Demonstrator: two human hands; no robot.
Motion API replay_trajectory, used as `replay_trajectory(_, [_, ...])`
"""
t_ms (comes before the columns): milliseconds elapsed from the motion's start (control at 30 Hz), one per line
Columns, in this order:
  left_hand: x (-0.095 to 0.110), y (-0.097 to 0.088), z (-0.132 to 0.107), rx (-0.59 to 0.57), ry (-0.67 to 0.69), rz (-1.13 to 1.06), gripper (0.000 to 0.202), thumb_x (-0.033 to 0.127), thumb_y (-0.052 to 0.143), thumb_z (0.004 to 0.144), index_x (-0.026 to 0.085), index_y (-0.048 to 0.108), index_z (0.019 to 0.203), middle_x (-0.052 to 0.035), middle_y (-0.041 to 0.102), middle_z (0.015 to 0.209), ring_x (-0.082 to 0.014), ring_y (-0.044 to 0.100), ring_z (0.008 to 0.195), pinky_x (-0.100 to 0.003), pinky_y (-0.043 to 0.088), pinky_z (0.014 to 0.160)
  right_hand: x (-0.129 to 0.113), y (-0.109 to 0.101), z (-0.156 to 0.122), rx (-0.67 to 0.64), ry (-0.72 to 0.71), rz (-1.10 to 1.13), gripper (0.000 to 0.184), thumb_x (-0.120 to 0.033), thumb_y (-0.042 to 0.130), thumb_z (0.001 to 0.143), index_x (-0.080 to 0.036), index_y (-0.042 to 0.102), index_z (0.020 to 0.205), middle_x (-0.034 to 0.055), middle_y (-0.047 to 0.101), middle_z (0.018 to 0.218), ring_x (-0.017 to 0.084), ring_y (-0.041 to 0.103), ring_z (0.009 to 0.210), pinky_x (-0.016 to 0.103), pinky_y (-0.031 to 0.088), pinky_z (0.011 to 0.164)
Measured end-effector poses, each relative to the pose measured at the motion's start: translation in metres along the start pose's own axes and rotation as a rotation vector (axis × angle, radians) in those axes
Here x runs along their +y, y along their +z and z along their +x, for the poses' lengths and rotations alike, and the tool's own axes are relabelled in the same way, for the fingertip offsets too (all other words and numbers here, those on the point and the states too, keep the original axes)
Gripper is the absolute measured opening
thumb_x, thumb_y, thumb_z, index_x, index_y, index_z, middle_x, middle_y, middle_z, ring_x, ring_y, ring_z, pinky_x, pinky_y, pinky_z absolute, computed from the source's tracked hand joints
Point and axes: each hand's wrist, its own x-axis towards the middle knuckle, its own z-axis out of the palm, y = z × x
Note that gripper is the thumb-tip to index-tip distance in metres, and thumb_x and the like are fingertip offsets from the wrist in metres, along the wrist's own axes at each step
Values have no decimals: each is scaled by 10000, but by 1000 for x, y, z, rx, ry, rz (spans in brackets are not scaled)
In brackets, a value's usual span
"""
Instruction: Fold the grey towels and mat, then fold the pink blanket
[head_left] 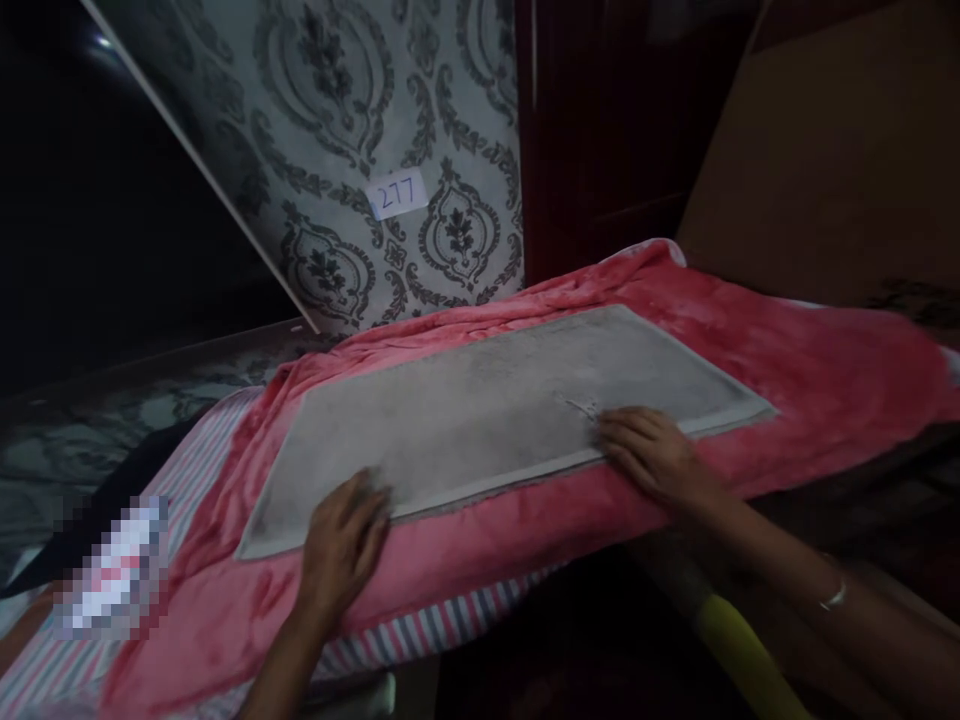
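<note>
A grey rectangular cloth mat [465,400] with a pale border lies spread out on a pink plush blanket [540,515]. My left hand [345,545] rests at the mat's near edge, left of its middle, fingers slightly bent and their tips blurred. Farther right, my right hand [649,450] lies over the near edge with its fingers stretched onto the mat. Just beyond those fingertips is a small whitish mark [579,404]; I cannot tell if it is stitching or loose thread. Neither hand visibly grips anything.
Striped fabric [427,630] shows under the blanket. Behind stands a patterned wall panel [322,170] with a paper label [397,193] reading 277. A dark red panel [600,140] and a brown board [832,160] are at the right. Something yellow [742,650] sits below my right arm.
</note>
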Motion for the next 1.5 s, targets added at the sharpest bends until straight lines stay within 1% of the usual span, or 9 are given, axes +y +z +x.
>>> replay_trajectory(100, [-23,1,-13,-163,-236,119,499,383,386,972,183,544,1400,-172,411,1548,-350,406,1401,-558,378,1081,26,-12,-16,-162,124,-139,476,-437,395,1004,-261,528,1427,94,488,1486,306,441,1361,542,408,1059])
replay_trajectory(233, [-34,6,-23,-392,-377,186,567,426,329,969,220,462,1480,-122,390,1575,-337,326,1460,-583,299,1128,37,-15,-38,-354,136,-175,515,-486,357,1009,-373,391,1510,12,403,1554,275,343,1443,568,313,1139])
replay_trajectory(400, [-38,-5,-30,-429,-506,267,570,403,343,964,180,470,1473,-139,388,1572,-325,315,1468,-554,272,1155,42,-12,-67,-229,85,-149,531,-474,355,1008,-359,364,1526,18,448,1522,273,393,1417,549,367,1120])
replay_trajectory(667, [-77,-47,-41,-222,-903,163,557,378,424,882,38,612,1280,-231,627,1305,-329,554,1272,-460,412,1075,56,-1,-85,-54,39,-91,568,-405,382,973,-418,309,1536,16,575,1402,350,571,1238,595,497,997])
replay_trajectory(867, [-104,-65,-28,-42,-1226,-466,257,353,729,623,155,699,783,-74,717,735,-242,668,727,-308,501,663,46,4,-60,96,84,30,544,-403,356,952,-615,316,1451,12,693,1153,362,672,992,626,526,828])
replay_trajectory(1033, [-105,-69,-21,-83,-1298,-676,417,479,850,471,161,596,561,28,480,404,-123,419,372,-241,284,402,36,11,-42,96,62,94,491,-386,347,961,-569,430,1409,6,699,1157,359,682,968,642,537,801])
replay_trajectory(1233, [-89,-68,5,127,-1291,-832,421,505,798,510,188,536,600,9,541,515,-137,510,478,-264,407,489,-2,25,5,46,169,276,339,-490,406,971,-370,705,1079,30,725,1119,289,698,980,513,585,892])
replay_trajectory(1333, [-78,-63,37,247,-1233,-791,316,471,692,628,210,513,628,39,495,511,-123,470,476,-257,397,502,-19,33,37,-13,249,409,456,-584,372,964,-305,726,1028,53,739,1071,282,702,982,484,596,873])
replay_trajectory(1500, [-33,-44,123,261,-862,-539,56,229,594,711,183,612,737,-17,642,695,-162,582,661,-251,422,616,-26,53,74,-87,437,626,541,-651,400,922,-252,758,990,70,745,1058,296,698,1008,463,587,880])
